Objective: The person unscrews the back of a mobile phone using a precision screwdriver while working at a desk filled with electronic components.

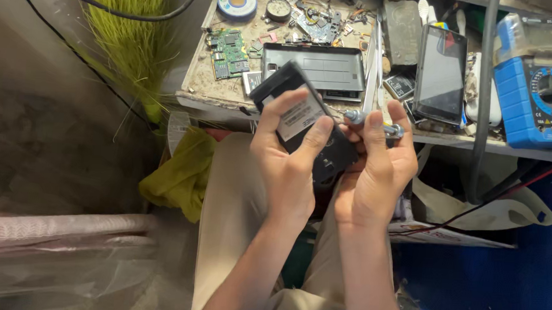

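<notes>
My left hand (288, 165) holds a black phone body (337, 153) with a white-labelled battery (299, 117) in its back, thumb and fingers pressed on the label. My right hand (377, 174) grips a small screwdriver with a blue-and-silver handle (389, 129), its end at the phone's upper right edge. Both hands hover over my lap, just in front of the workbench edge.
The cluttered workbench (197, 89) carries a green circuit board (228, 53), a black phone back cover (322, 72), a dark smartphone (442, 74), a blue multimeter (538, 94), a solder spool (237, 2) and small parts. A yellow cloth (182, 175) hangs at left; cables run right.
</notes>
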